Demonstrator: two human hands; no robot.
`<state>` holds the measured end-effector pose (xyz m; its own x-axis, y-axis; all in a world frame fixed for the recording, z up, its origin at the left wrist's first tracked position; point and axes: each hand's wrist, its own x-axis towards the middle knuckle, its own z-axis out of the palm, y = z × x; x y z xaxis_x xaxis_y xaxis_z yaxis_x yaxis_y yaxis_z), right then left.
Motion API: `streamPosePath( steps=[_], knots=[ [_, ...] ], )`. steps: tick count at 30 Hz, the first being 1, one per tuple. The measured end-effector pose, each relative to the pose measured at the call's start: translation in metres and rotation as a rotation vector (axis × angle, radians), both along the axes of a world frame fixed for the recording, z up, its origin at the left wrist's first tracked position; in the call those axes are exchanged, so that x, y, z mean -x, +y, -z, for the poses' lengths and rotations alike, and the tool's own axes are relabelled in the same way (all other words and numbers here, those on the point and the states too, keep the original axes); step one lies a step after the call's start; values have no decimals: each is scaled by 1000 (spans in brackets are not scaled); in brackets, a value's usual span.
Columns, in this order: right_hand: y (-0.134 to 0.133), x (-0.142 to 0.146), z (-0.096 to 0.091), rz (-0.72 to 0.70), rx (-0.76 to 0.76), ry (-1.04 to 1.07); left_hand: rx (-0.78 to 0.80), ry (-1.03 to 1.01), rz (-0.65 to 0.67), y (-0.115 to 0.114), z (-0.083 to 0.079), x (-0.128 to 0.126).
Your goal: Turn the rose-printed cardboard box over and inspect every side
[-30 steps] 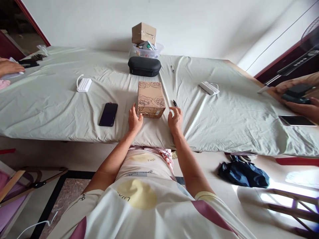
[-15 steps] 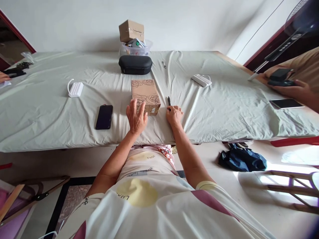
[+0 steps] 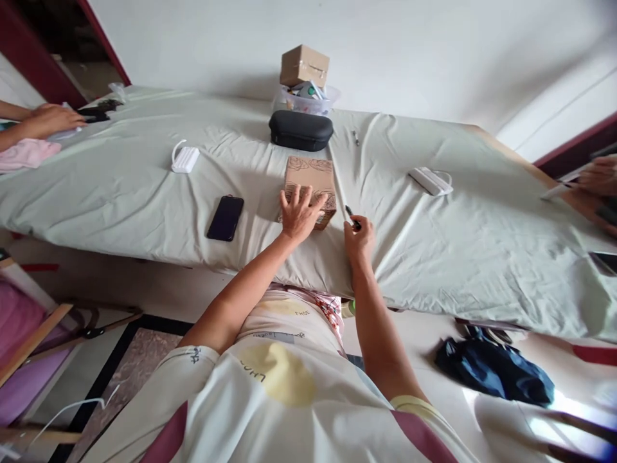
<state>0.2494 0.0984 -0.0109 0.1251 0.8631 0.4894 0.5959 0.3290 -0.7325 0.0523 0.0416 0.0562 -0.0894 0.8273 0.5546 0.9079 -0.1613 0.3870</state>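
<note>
A brown cardboard box (image 3: 311, 171) with dark scribbled loops on its top lies on the cloth-covered table in front of me. My left hand (image 3: 299, 217) rests over its near end, fingers spread across the top face and near edge. Just right of the box, my right hand (image 3: 360, 239) is closed around a dark pen (image 3: 349, 213). The pen's far end sticks out of the fingers, pointing away from me and slightly left. The side of the box behind my left hand is partly hidden.
Left of the box lie a black phone (image 3: 225, 218) and a white power bank (image 3: 186, 159); another power bank (image 3: 431, 181) is to the right. Behind stand a black case (image 3: 301, 130) and a plastic tub (image 3: 332, 96) carrying a carton (image 3: 304, 65). Other people's hands (image 3: 55, 120) show at both ends.
The view has swung left. My left hand has spread more fully over the box top. My right hand has lifted the pen, which lay partly under it before.
</note>
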Motion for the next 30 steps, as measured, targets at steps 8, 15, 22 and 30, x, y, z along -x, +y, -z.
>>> streamPosePath(
  steps=[8, 15, 22, 30],
  knots=[
    [-11, 5, -12, 79, -120, 265, 12, 49, 23, 3, 0, 17],
    [-25, 7, -19, -95, -117, 378, -47, -99, 99, -12, 28, 41],
    [-61, 11, -20, -105, -283, 99, -85, -201, 145, -10, 42, 46],
    [-80, 24, -13, -364, -360, -231, -65, -25, 91, -8, 45, 43]
  ],
)
